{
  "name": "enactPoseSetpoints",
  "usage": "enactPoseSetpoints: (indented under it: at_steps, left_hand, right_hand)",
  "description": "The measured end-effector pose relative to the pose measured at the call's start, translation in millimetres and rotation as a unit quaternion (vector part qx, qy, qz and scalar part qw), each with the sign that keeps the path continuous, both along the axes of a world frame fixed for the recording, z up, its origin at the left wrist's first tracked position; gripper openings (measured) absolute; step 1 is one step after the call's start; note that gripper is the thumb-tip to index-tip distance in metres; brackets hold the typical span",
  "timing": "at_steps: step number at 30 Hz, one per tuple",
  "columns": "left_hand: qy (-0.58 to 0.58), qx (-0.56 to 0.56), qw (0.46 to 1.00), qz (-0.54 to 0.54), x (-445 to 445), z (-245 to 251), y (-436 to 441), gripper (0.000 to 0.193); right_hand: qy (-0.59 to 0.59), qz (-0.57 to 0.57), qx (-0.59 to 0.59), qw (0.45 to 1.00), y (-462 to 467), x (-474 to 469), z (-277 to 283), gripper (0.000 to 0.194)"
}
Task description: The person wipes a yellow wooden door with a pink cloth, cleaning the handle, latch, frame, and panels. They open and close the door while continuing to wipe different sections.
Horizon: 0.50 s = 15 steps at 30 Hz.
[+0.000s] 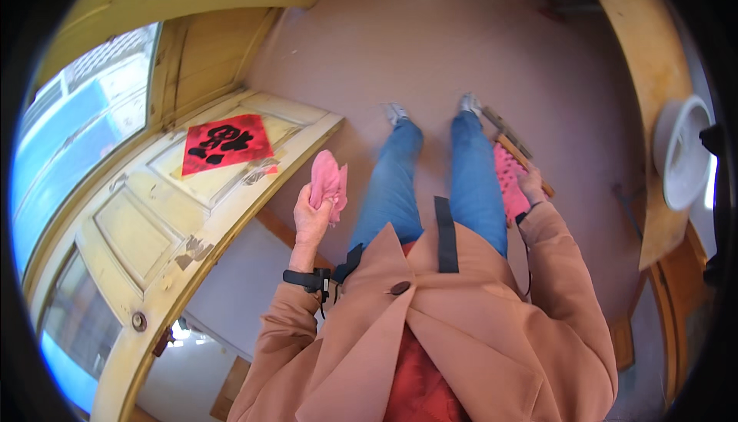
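Note:
My left hand (312,214) grips a bunched pink cloth (326,179), held up in front of me near the edge of a cream-painted wooden door (190,203). A red paper with a black character (228,144) is stuck on that door. At my right side, my right hand (531,184) is closed on a wooden-framed object (515,154), perhaps a small stool, seen edge-on. Pink fabric with dark spots (512,183) shows beside its wooden bars. How the fabric is joined to the wood cannot be told.
Around my feet lies a reddish-brown floor (369,47). On the right a wooden tabletop (654,47) bears a white basin (683,151). Dark items stand at the far top right. The door with its round lock (139,321) is on my left, beside a bright window (86,105).

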State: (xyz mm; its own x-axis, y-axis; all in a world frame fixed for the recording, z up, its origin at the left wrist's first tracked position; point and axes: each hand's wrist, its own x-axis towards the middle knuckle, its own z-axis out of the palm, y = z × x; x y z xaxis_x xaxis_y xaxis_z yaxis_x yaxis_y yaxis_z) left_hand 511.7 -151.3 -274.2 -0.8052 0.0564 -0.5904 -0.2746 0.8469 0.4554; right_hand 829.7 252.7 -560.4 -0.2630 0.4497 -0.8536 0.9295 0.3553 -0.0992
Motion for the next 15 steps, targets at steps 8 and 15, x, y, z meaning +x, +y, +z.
enactPoseSetpoints:
  at_steps: [8, 15]
  left_hand:
    - [0.136, -0.187, 0.972, -0.032, -41.9, -11.6, -65.7, 0.039]
    - [0.116, -0.286, 0.951, -0.028, -38.8, -15.2, -112.5, 0.037]
  right_hand:
    - [-0.116, 0.12, 0.013, 0.986, 7.2, -35.1, -55.8, 0.082]
    - [-0.096, 0.12, -0.123, 0.98, 18.9, -33.6, -98.1, 0.065]
